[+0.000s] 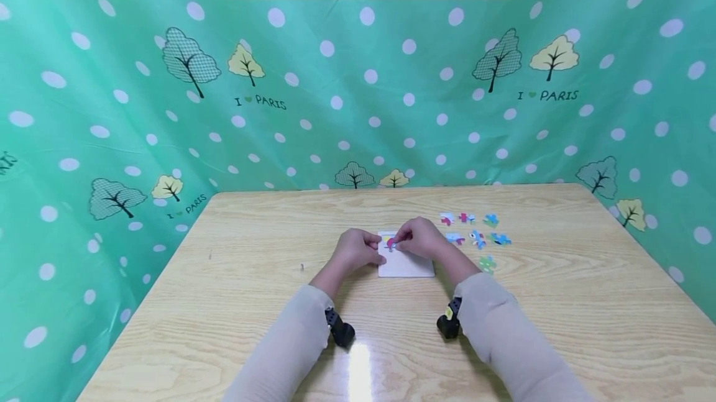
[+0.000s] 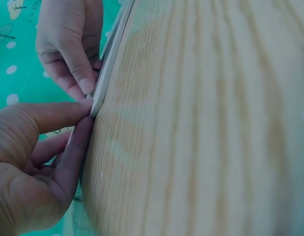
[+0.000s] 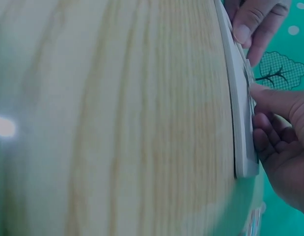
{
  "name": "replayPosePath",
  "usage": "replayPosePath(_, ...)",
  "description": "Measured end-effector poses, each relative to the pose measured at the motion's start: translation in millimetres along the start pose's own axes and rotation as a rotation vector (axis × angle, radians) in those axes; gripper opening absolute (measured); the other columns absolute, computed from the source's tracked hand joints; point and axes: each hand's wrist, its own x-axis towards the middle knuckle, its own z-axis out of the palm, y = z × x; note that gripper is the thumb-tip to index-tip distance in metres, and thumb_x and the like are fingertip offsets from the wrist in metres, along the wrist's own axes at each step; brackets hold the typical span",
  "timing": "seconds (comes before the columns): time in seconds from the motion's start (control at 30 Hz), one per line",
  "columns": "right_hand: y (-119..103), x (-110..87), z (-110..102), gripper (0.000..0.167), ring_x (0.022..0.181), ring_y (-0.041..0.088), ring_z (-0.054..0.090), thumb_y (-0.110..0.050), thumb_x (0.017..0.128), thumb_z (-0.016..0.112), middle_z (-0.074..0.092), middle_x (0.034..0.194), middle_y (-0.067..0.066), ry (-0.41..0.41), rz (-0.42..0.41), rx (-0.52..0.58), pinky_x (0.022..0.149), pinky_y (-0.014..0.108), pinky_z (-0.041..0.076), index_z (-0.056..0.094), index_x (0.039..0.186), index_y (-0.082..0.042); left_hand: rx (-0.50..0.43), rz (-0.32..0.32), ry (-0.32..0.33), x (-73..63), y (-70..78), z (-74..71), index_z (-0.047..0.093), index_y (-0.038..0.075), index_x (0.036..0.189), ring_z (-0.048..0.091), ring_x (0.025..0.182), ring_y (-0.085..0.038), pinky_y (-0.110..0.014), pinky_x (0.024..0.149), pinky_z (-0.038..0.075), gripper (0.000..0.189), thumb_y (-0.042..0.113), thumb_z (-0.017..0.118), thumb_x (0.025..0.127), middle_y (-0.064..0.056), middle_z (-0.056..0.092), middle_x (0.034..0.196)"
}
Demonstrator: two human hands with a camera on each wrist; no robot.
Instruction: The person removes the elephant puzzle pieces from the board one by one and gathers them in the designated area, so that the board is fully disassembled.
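Observation:
A white, shallow puzzle board (image 1: 407, 266) lies flat on the table between the two hands. My left hand (image 1: 357, 249) holds its left edge, and in the left wrist view the thumb and a finger meet at the board's corner (image 2: 98, 104). Over the board's upper left, my right hand (image 1: 421, 239) pinches a small jigsaw piece (image 1: 390, 243) with pink and blue on it. A yellow patch shows beside that piece at the corner. In the right wrist view the right thumb and fingers (image 3: 284, 130) are low over the board surface, partly hiding the piece.
Several loose jigsaw pieces (image 1: 477, 239) lie right of the board, beyond the right forearm, with a green one (image 1: 487, 264) nearest. The wooden table (image 1: 252, 302) reaches back to a green dotted curtain (image 1: 313, 110). Each wrist wears a black camera (image 1: 340, 328).

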Motion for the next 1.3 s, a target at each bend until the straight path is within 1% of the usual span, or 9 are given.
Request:
replayPosePath(0.2,7.6,-6.5,-4.6,0.005,0.078,0.016,0.057,-0.009,0.085,0.075,0.068,0.084,-0.001,0.030,0.007,0.067,0.073,0.030,0.049,0.076,0.090,-0.009,0.018,0.010,0.012,0.3,-1.5,1.5,0.073,0.006,0.113,0.055,0.075,-0.015,-0.025,0.066,0.048,0.048,0.009,0.089,0.068,-0.002,0.063,0.083)
replayPosePath(0.5,13.5,-17.6,-14.4,0.008,0.077,0.016,0.057,-0.009,0.087,0.074,0.069,0.087,0.000,0.046,0.015,0.119,0.068,0.029,0.049,0.076,0.095,-0.009,0.034,-0.003,0.015,1.1,-1.3,3.4,0.072,0.008,0.114,0.056,0.075,-0.015,-0.026,0.066,0.048,0.048,0.010,0.088,0.069,-0.002,0.063,0.084)
replayPosePath(0.67,13.0,-23.2,-19.9,0.010,0.079,0.016,0.059,-0.008,0.087,0.073,0.070,0.088,0.001,0.067,0.005,0.140,0.071,0.030,0.051,0.076,0.096,-0.008,0.042,-0.007,0.027,1.3,-2.0,4.1,0.073,0.008,0.113,0.055,0.075,-0.015,-0.026,0.067,0.048,0.047,0.011,0.089,0.069,-0.001,0.063,0.083)
replayPosePath(0.87,14.7,-29.7,-23.9,0.010,0.082,0.016,0.062,-0.009,0.089,0.071,0.069,0.092,0.003,0.072,0.057,0.205,0.073,0.030,0.055,0.075,0.099,-0.008,0.032,-0.012,0.030,1.1,-2.0,4.2,0.073,0.008,0.113,0.055,0.075,-0.015,-0.026,0.065,0.047,0.047,0.010,0.089,0.069,-0.002,0.063,0.083)
replayPosePath(0.97,16.9,-32.6,-24.9,0.011,0.083,0.017,0.063,-0.009,0.089,0.071,0.068,0.094,0.005,0.077,0.067,0.238,0.074,0.031,0.057,0.075,0.099,-0.007,0.025,-0.014,0.028,0.7,-2.2,4.3,0.073,0.008,0.113,0.055,0.075,-0.015,-0.025,0.065,0.048,0.047,0.009,0.089,0.069,-0.002,0.063,0.084)
replayPosePath(1.1,19.8,-36.6,-27.2,0.010,0.085,0.018,0.062,-0.011,0.090,0.071,0.068,0.095,0.005,0.091,0.055,0.230,0.073,0.030,0.056,0.075,0.099,-0.008,0.019,-0.016,0.027,0.6,-2.4,4.6,0.073,0.008,0.114,0.055,0.075,-0.016,-0.025,0.064,0.047,0.047,0.009,0.088,0.069,-0.003,0.062,0.084)
replayPosePath(1.3,22.3,-44.5,-31.9,0.011,0.085,0.019,0.062,-0.012,0.090,0.072,0.068,0.095,0.005,0.118,0.059,0.236,0.071,0.028,0.054,0.075,0.099,-0.008,0.024,-0.011,0.034,0.1,-2.1,4.2,0.073,0.007,0.113,0.055,0.075,-0.016,-0.025,0.064,0.047,0.047,0.009,0.088,0.069,-0.002,0.062,0.084)
